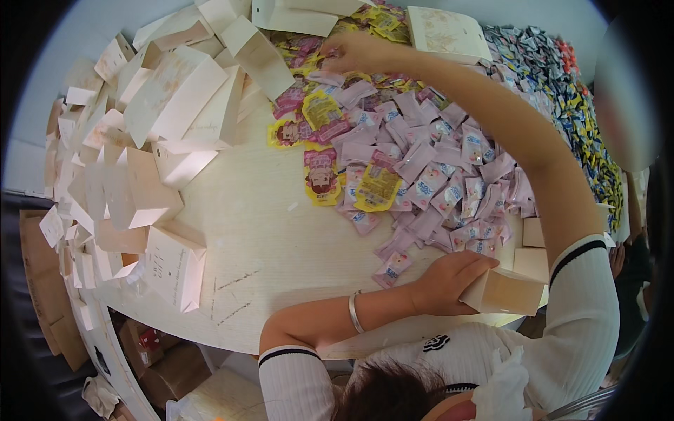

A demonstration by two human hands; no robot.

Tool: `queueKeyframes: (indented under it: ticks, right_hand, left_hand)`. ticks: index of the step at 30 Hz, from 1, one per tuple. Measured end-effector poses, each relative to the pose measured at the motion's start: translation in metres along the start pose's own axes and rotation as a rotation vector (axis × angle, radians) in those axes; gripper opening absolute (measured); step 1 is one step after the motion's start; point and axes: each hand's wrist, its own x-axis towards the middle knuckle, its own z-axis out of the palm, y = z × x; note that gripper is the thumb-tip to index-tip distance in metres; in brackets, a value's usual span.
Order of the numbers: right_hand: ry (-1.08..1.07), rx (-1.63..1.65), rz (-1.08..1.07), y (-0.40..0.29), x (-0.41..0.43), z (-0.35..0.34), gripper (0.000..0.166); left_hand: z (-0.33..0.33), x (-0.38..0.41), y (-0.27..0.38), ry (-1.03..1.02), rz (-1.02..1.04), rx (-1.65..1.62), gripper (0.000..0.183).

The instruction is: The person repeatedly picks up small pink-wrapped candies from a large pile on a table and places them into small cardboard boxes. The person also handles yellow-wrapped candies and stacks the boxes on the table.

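Note:
My left hand (447, 284), with a bangle on its wrist, grips a small open cream paperboard box (505, 292) near the table's front edge. Stretched out to the back, my right hand (353, 52) is over yellow-and-pink pouches (387, 21); its fingers are curled and blurred, so whether it holds one cannot be told. Between the hands spreads a heap of small pale pink wrapped packets (421, 158). Several yellow-and-pink pouches with a cartoon figure (321, 176) lie on the heap's left side, and one packet (392, 268) lies close to my left forearm.
Open cream paperboard boxes (174, 100) are piled along the left side. Another box (447, 34) lies at the back. Dark, yellow and blue small packets (584, 137) cover the far right. A co-worker's hand (617, 259) shows at the right rim. Cardboard (52, 294) stands at lower left.

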Motion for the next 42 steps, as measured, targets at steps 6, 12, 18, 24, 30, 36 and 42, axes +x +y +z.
queueKeyframes:
  ticks: [6,12,18,24,30,36,42]
  right_hand:
    - [-0.166,-0.24,0.068,0.003,0.021,0.032,0.035]
    - [0.111,0.193,0.217,0.002,-0.013,-0.047,0.025]
    - [0.309,0.827,0.553,-0.028,-0.145,-0.18,0.018]
    - [0.307,0.238,0.876,-0.006,-0.313,-0.285,0.038]
    - [-0.006,-0.304,0.837,0.112,-0.364,-0.218,0.016]
    - [-0.284,-0.366,1.046,0.139,-0.34,-0.186,0.038]
    - [-0.068,-0.299,1.05,0.144,-0.328,-0.198,0.031]
  left_hand:
    - [0.002,-0.002,0.0,-0.016,-0.004,-0.013,0.072]
    - [0.001,-0.003,-0.002,-0.145,-0.12,-0.034,0.068]
    - [0.003,-0.018,-0.009,-0.04,-0.228,0.015,0.057]
    - [0.01,0.002,-0.005,-0.151,-0.092,0.126,0.053]
    - [0.006,0.003,0.002,-0.17,-0.068,0.229,0.05]
    - [0.013,-0.003,0.007,-0.069,-0.28,-0.094,0.03]
    - [0.013,-0.003,0.004,-0.066,-0.149,0.056,0.025]
